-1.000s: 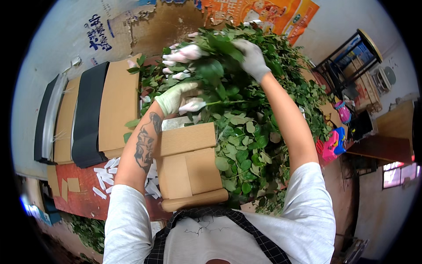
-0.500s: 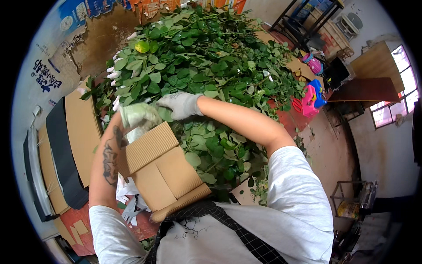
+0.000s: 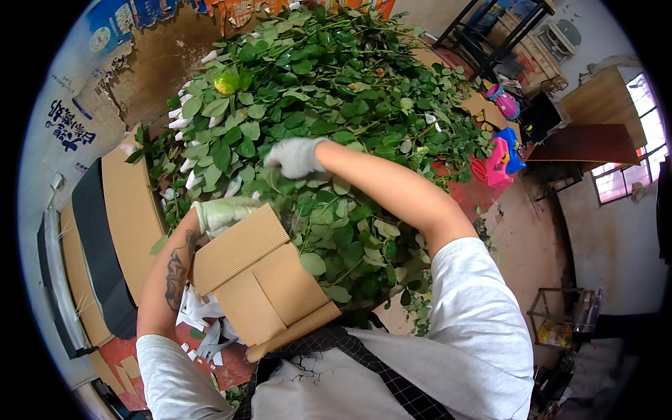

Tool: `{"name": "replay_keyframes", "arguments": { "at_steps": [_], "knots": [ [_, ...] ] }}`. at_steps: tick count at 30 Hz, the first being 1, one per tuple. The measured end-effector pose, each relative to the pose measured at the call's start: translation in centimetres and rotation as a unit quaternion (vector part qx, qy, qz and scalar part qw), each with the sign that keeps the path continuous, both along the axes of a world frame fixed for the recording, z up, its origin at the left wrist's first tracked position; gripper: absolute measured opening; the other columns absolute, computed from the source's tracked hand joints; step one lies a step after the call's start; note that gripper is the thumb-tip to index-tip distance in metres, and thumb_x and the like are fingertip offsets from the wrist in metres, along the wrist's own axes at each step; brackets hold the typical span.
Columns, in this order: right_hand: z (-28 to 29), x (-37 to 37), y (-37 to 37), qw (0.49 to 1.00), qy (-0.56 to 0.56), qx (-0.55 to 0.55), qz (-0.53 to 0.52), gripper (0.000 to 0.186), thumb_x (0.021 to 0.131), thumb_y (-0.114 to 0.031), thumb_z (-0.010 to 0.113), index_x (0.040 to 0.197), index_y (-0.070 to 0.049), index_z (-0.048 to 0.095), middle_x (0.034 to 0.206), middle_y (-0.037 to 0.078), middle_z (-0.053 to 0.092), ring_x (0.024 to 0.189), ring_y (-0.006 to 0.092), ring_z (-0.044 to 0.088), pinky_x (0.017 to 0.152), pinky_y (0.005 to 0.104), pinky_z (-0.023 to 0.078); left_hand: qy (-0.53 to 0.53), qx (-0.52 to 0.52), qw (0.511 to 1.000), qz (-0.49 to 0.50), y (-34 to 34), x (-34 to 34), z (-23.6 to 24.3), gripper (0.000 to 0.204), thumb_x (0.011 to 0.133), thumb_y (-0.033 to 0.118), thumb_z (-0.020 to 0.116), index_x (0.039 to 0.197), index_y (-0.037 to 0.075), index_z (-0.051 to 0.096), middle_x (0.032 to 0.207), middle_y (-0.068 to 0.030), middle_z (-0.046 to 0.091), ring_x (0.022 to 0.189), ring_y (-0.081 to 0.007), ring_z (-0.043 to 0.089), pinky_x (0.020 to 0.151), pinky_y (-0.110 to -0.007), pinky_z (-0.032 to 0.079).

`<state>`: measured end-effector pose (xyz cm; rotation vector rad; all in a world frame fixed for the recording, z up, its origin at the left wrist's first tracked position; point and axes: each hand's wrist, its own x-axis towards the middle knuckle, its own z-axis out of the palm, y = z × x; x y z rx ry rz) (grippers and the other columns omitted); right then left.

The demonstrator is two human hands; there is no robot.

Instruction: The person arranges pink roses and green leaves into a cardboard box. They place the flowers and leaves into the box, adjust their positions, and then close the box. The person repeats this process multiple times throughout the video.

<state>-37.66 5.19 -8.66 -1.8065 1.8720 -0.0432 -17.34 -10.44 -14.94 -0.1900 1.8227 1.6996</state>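
Note:
A large heap of leafy green stems (image 3: 329,105) lies before me, with white-sleeved tips (image 3: 180,122) along its left side. In a grey glove, my right hand (image 3: 297,157) is over the near part of the heap. Its fingers curl down and look closed; a blurred bit of green is just below them. My left hand (image 3: 222,213), in a pale green-white glove, is at the upper left end of a folded corrugated cardboard piece (image 3: 262,287). That cardboard lies against leafy stems near my body and hides most of the left fingers.
Cardboard sheets (image 3: 126,203) and a dark panel (image 3: 101,245) lean at left. White paper scraps (image 3: 199,311) lie on the red surface beside my left forearm. A pink and blue plastic item (image 3: 502,161) and red scissors (image 3: 479,169) sit right of the heap. A black-framed rack (image 3: 490,42) stands far right.
My hands have moved apart: the right shifted a little rightward over the leaves, the left drew down toward the cardboard. The cardboard moved only slightly downward.

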Motion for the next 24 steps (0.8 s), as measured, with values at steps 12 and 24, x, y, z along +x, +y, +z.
{"name": "replay_keyframes", "arguments": {
  "at_steps": [12, 24],
  "knots": [
    [7.5, -2.3, 1.2, 0.845, -0.283, -0.393, -0.228, 0.039, 0.087, 0.003, 0.052, 0.126, 0.001, 0.056, 0.112, 0.009, 0.067, 0.103, 0.0154, 0.061, 0.093, 0.0298, 0.048, 0.209, 0.150, 0.902, 0.345, -2.9, -3.0, 11.4, 0.035, 0.098, 0.033, 0.058, 0.115, 0.004, 0.060, 0.105, -0.0046, 0.066, 0.089, -0.0141, 0.065, 0.080, -0.027, 0.054],
    [6.9, 2.0, 1.9, 0.887, -0.098, -0.447, -0.061, 0.059, 0.072, -0.019, 0.069, 0.127, -0.007, 0.053, 0.128, 0.019, 0.051, 0.121, 0.0373, 0.048, 0.104, 0.0439, 0.039, 0.091, 0.220, 0.927, 0.291, -4.2, 2.0, 11.6, 0.038, 0.091, 0.015, 0.060, 0.123, -0.004, 0.055, 0.109, -0.0161, 0.067, 0.082, -0.0218, 0.070, 0.067, -0.031, 0.059]
  ]
}}
